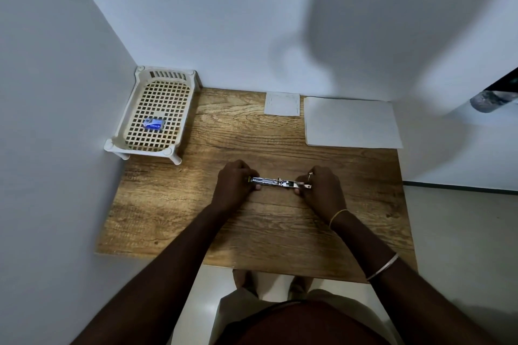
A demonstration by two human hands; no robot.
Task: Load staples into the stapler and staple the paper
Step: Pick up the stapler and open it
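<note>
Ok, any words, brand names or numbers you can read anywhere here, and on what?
None can be read.
Small blue box in the white basket: pale print, too blurred to read.
Small paper at the table's back edge: faint marks along its edges, too small to read.
Large paper: looks blank.
Stapler: no lettering visible.

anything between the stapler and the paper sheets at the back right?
Nothing visible. The stapler, held at both ends by the left hand and right hand, has only bare wooden table between it and the paper.
</note>
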